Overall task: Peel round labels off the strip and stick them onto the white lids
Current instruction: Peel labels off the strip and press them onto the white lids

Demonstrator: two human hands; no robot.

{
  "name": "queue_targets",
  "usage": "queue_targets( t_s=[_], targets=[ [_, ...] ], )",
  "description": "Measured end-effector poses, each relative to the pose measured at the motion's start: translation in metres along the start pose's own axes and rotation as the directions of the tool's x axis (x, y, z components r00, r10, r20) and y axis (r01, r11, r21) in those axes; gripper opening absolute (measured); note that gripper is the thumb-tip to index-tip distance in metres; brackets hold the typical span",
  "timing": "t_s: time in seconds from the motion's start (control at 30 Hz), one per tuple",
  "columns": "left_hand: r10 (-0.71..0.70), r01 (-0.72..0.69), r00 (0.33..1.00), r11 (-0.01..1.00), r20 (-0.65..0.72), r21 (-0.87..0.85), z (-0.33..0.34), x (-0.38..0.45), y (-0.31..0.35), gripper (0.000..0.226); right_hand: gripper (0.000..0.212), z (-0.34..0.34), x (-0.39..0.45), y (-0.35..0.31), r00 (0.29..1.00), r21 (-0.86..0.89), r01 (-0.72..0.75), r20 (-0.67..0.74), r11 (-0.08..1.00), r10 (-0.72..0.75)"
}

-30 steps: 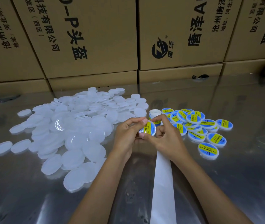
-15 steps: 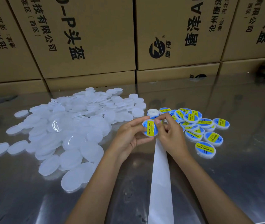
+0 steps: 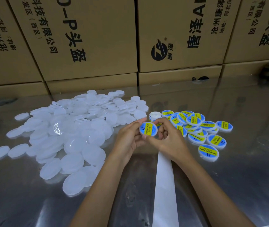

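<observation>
- A heap of plain white round plastic lids point(image 3: 68, 133) lies on the left of the shiny metal table point(image 3: 245, 177).
- The left hand point(image 3: 127, 140) curls its fingers round the edge of a round white lid with a blue and yellow label point(image 3: 148, 128), held above the table's centre.
- The right hand point(image 3: 169, 140) pinches that lid's right edge.
- A white backing strip point(image 3: 164, 190) runs nearward beneath the right hand.
- Labelled lids point(image 3: 199, 126) cluster at right.

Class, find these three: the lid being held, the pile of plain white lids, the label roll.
held lid point(image 3: 148, 129), head view, label face.
plain white lids point(image 3: 74, 136), head view, pile's middle.
label roll point(image 3: 155, 115), head view, top edge.
</observation>
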State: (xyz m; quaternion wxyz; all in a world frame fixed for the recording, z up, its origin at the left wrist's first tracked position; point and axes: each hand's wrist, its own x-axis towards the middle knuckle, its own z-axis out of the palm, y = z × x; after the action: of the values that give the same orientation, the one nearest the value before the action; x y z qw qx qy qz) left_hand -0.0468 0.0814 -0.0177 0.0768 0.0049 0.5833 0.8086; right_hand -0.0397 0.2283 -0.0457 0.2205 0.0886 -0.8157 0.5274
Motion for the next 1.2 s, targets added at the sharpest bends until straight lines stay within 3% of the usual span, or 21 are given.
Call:
queue_targets(
  t_s=[0.1, 0.23, 0.33, 0.5, 0.63, 0.83, 0.9, 1.0, 1.1, 1.13, 1.2],
  targets=[
    [-0.022, 0.026, 0.999, 0.998, 0.05, -0.063, 0.0, -0.001, 0.001, 0.027, 0.046, -0.007, 0.005, 0.004, 0.979, -0.067, -0.046, -0.201, 0.997, 0.032],
    [-0.006, 0.007, 1.0, 1.0, 0.017, -0.02, -0.004, -0.001, 0.001, 0.028, 0.053, -0.031, 0.013, 0.021, 0.893, -0.402, -0.183, -0.45, 0.897, -0.02],
    [-0.005, 0.004, 1.0, 0.999, 0.004, 0.033, -0.006, 0.0, 0.0, 0.027, 0.053, -0.043, 0.014, 0.033, 0.889, -0.555, -0.325, -0.456, 0.766, 0.047],
    [-0.008, 0.006, 1.0, 0.995, 0.013, 0.103, -0.005, -0.002, -0.002, 0.026, 0.057, -0.043, 0.014, 0.038, 0.898, -0.613, -0.376, -0.427, 0.695, 0.108],
    [0.02, -0.016, 1.0, 0.983, -0.017, 0.184, -0.003, -0.005, -0.004, 0.024, 0.05, -0.038, 0.012, 0.035, 0.902, -0.634, -0.345, -0.427, 0.692, 0.059],
    [0.106, -0.082, 0.994, 0.893, -0.028, 0.442, -0.006, -0.016, 0.008, 0.029, 0.034, -0.028, 0.008, 0.027, 0.935, -0.677, -0.201, -0.348, 0.708, -0.066],
    [0.141, -0.127, 0.99, 0.79, 0.023, 0.6, -0.021, -0.027, 0.021, 0.034, 0.03, -0.024, 0.007, 0.025, 0.937, -0.672, -0.168, -0.337, 0.722, -0.096],
    [0.044, -0.139, 0.99, 0.458, 0.133, 0.878, -0.054, -0.048, 0.049, 0.034, 0.027, -0.019, 0.004, 0.022, 0.939, -0.671, -0.12, -0.316, 0.731, -0.136],
    [-0.194, -0.011, 0.981, 0.072, 0.024, 0.997, -0.083, -0.066, 0.074, 0.04, 0.025, -0.017, 0.003, 0.021, 0.946, -0.674, -0.107, -0.295, 0.731, -0.133],
    [-0.243, 0.022, 0.97, -0.014, -0.025, 1.0, -0.089, -0.071, 0.077, 0.046, 0.025, -0.017, 0.003, 0.021, 0.948, -0.674, -0.107, -0.29, 0.731, -0.129],
    [-0.277, 0.058, 0.958, -0.088, -0.081, 0.994, -0.095, -0.076, 0.074, 0.056, 0.026, -0.016, 0.002, 0.021, 0.951, -0.672, -0.111, -0.285, 0.732, -0.117]
  ],
)
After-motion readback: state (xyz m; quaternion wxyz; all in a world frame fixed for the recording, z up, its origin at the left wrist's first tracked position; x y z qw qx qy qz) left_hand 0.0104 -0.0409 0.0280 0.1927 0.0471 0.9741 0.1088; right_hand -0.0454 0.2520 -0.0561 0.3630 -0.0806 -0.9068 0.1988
